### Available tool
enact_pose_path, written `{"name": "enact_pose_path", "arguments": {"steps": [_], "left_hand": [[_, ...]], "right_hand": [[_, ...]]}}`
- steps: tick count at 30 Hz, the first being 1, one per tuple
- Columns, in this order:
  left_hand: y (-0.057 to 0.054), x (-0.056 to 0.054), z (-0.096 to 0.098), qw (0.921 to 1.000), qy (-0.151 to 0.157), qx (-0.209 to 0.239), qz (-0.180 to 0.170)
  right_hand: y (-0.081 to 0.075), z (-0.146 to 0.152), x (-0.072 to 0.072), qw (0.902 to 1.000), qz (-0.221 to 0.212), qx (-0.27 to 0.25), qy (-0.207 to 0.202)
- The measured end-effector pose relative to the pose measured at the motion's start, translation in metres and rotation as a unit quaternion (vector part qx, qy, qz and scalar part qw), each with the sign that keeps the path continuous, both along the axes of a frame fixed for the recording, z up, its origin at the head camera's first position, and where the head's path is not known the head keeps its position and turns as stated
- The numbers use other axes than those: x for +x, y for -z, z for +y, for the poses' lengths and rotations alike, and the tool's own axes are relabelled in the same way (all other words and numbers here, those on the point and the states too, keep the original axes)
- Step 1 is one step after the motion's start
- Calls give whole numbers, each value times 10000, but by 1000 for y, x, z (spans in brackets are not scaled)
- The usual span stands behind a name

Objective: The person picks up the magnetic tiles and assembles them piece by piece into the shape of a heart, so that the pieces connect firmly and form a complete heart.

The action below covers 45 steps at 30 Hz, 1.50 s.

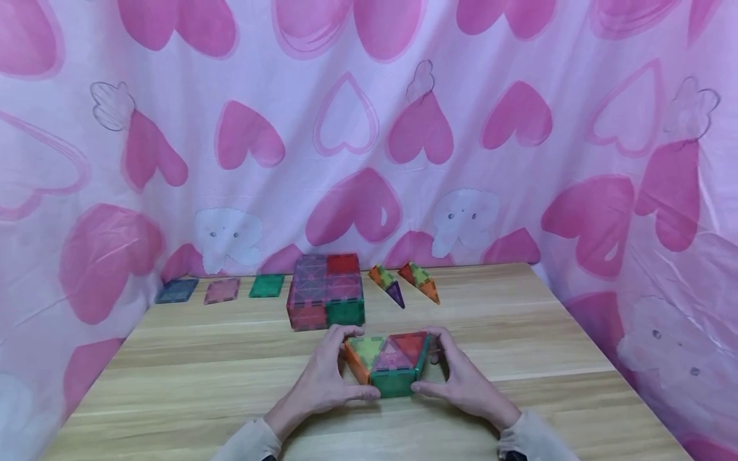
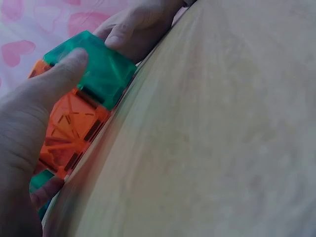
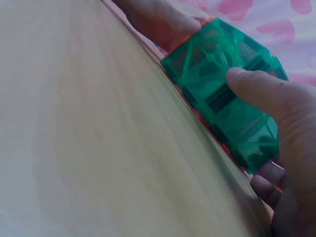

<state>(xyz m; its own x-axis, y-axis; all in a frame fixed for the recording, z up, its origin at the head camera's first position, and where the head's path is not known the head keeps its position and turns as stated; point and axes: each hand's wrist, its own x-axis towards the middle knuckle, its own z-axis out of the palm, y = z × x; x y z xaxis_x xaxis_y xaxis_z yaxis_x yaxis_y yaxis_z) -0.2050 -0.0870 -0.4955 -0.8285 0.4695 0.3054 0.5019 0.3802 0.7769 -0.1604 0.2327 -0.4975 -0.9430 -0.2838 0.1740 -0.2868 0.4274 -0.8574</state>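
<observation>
A half-hexagon block of translucent magnetic tiles (image 1: 394, 382) stands on the table between my hands. Yellow-green, pink and red triangles form its top, with green squares in front and on the right. Its left side is orange (image 2: 74, 121). My left hand (image 1: 324, 374) grips that side, its thumb on the green front square and its fingers round the back corner. From the right, my right hand (image 1: 464, 381) holds the block, thumb near the front right corner on the green side (image 3: 207, 64). Some fingertips behind the block are hidden.
Behind the block stands a larger box of magnetic tiles (image 1: 307, 316), purple, red and green. Single blue (image 1: 177, 291), pink (image 1: 221, 291) and green (image 1: 266, 285) squares lie to its left. Two strips of joined triangles (image 1: 386, 285) (image 1: 419, 282) lie right. A heart-patterned curtain (image 1: 346, 128) encloses the table.
</observation>
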Motion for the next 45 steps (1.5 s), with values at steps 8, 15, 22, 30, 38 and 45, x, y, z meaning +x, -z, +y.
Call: {"name": "enact_pose_path", "arguments": {"steps": [8, 15, 22, 30, 38, 45], "left_hand": [[0, 3, -1, 9979, -529, 246, -267], [2, 1, -18, 9943, -1003, 358, -65], [8, -6, -51, 9876, -1499, 457, -39], [11, -18, -77, 9799, -1922, 293, 439], [14, -29, -87, 9768, -2004, 235, 720], [12, -35, -93, 9738, -2113, 407, 737]], "right_hand": [[-3, -7, -2, 9998, 0, 91, 182], [-2, 3, -5, 9989, 114, -458, -54], [2, 8, -4, 9986, 181, -505, 5], [4, 7, -1, 9987, 158, -457, 162], [4, 6, -4, 9978, 100, -482, 443], [4, 7, -15, 9939, 156, -690, 851]]}}
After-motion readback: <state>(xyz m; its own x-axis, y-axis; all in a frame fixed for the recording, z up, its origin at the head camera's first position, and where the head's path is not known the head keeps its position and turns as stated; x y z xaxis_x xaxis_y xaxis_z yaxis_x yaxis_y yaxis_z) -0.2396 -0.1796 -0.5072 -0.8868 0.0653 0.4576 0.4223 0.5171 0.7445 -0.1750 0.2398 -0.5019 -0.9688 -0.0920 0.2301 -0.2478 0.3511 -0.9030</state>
